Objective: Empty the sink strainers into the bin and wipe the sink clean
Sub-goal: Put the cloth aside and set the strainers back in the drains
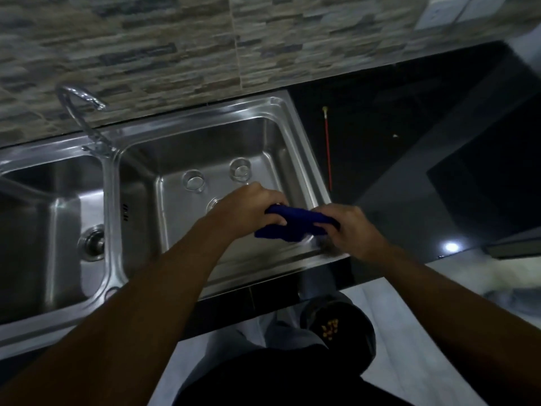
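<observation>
I see a brushed, shiny steel sink (202, 142), a soft blue cloth (292, 224), a glossy black tabletop (380, 118), and a rough stone-look wall (146, 54).

Both bare forearms reach forward from the lower edge of the view and converge toward the middle. The left hand (254, 207) lies palm down, knuckles up, its fingers curled tight around the one end of a blue cloth (295, 222). The right hand (349, 230) sits just beside it, slightly nearer the body, fingers bent over the other end. The wrists are angled inward toward each other, hands nearly touching
</observation>
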The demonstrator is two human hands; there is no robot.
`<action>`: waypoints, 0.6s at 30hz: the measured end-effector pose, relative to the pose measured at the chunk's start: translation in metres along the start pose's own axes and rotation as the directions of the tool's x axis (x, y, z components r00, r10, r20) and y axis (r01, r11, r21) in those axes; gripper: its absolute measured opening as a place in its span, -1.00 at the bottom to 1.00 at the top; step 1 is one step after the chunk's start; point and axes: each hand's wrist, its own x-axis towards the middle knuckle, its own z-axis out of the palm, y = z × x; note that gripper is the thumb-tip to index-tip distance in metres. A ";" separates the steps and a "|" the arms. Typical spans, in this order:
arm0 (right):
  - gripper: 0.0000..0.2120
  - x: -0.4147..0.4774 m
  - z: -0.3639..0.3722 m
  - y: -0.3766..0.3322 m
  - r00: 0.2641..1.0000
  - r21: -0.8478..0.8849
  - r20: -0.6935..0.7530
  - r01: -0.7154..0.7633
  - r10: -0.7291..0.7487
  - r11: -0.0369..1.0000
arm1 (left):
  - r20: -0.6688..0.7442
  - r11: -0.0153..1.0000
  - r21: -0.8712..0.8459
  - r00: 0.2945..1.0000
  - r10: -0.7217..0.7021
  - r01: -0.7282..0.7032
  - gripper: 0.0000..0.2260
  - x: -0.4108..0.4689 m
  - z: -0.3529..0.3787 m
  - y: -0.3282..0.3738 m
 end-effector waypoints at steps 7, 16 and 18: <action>-0.57 -0.031 -0.076 0.059 0.926 -0.212 -0.376 -0.043 -0.041 0.976 | -0.268 0.992 0.018 0.957 -0.113 0.122 -0.85 0.061 0.037 0.083; -0.29 -0.096 -0.042 0.096 0.938 -0.121 -0.093 -0.344 0.334 0.931 | -0.032 0.990 -0.097 0.993 -0.111 0.107 -0.65 0.074 0.121 0.100; -0.32 -0.086 -0.020 0.088 0.908 -0.084 -0.134 -0.410 0.398 0.908 | -0.167 0.998 0.007 0.984 -0.056 0.058 -0.63 0.078 0.129 0.095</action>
